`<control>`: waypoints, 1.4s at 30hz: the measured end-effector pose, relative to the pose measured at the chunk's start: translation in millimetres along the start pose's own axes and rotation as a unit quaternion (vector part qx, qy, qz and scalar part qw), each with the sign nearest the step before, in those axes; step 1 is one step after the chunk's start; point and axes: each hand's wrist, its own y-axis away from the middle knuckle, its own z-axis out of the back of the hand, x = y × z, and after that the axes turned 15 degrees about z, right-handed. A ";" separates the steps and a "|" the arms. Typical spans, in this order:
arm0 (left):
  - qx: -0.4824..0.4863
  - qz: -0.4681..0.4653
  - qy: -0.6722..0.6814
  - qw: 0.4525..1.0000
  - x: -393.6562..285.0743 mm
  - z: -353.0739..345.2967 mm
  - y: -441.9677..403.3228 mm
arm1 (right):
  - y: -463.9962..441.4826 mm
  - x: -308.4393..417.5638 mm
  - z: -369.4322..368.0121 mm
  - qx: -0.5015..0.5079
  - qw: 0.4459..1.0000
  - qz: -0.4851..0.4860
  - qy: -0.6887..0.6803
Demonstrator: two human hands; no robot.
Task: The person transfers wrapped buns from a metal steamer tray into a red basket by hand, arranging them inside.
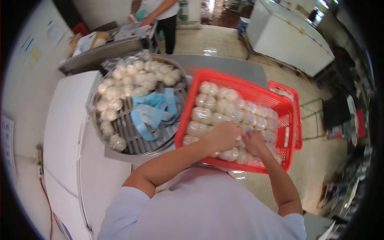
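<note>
A red plastic basket (185, 110) stands in front of me, lined with rows of round white buns (224, 106) in clear wrapping. My left hand (225, 137) is over the near rows, its fingers bent and closed. Right beside it, my right hand (255, 143) has its fingers pinched together, almost meeting the left. Whatever lies between the fingertips is hidden or too small to make out. To the left, a round slatted steamer tray (162, 138) carries more wrapped buns (128, 78) along its far and left sides. Crumpled light-blue material (148, 114) lies on its slats.
The basket and tray rest on a metal table (232, 68). A second red basket (298, 120) sits just behind the right side. White cabinet-like surface (66, 112) at left, large white chest (292, 38) at far right. Another person (165, 10) works at a cluttered counter (108, 48).
</note>
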 end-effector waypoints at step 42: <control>-0.223 -0.037 0.391 0.892 20.6 103.4 92.7 | -102.5 196.5 134.2 -0.118 0.857 0.045 -0.500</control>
